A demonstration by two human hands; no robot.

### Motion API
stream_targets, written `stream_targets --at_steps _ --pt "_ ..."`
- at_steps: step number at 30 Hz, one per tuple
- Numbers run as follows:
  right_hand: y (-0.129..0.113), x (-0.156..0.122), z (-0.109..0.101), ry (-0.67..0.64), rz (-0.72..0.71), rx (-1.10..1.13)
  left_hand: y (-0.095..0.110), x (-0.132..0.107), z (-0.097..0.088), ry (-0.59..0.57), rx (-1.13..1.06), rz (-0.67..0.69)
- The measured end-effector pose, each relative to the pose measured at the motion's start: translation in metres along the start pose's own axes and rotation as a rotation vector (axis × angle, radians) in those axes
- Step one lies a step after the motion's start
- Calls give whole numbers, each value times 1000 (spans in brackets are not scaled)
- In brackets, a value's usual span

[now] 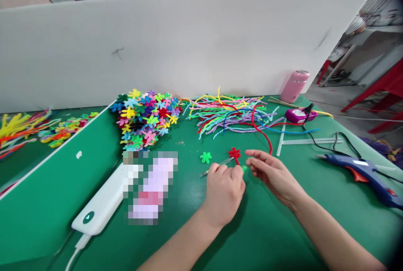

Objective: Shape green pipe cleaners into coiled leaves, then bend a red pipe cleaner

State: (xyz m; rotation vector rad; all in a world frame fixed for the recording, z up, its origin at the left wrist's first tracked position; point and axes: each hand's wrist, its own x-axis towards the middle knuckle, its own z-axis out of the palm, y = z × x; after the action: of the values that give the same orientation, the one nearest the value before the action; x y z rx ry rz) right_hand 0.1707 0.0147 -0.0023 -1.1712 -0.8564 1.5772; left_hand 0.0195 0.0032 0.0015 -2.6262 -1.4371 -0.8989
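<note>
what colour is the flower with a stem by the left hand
The flower by the left hand is red, best seen in the head view.

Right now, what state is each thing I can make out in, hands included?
Left hand, closed in a grip
Red flower, petals formed, stem running into that grip
Right hand, fingers bent, hold unclear
Green flower, petals formed, lying loose
Flower pile, heaped
Fuzzy strips, loose, tangled
Glue gun, on its side, heat unknown
Pink bottle, upright, closed
White power bank, cable plugged in
</note>
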Motion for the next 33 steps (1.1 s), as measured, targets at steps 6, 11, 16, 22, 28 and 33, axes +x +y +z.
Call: stream_targets --at_steps 6,11,16,22,28,33 --pt "0 7 0 144 -349 -370 -10 7 5 -74 -328 -353" --pt "17 13 -4 180 -458 -447 -12 10 10 -142 -584 -502" --pt "24 5 2 -66 -450 -488 -17 7 13 -213 -808 -559" --pt "25 -2 4 -135 -405 -599 -19 2 12 -213 -1022 -635" --pt "25 0 4 -88 -224 -286 -15 0 10 -243 -1404 -836" --pt "21 1 2 -107 114 200 -14 -3 12 -211 -1528 -714"
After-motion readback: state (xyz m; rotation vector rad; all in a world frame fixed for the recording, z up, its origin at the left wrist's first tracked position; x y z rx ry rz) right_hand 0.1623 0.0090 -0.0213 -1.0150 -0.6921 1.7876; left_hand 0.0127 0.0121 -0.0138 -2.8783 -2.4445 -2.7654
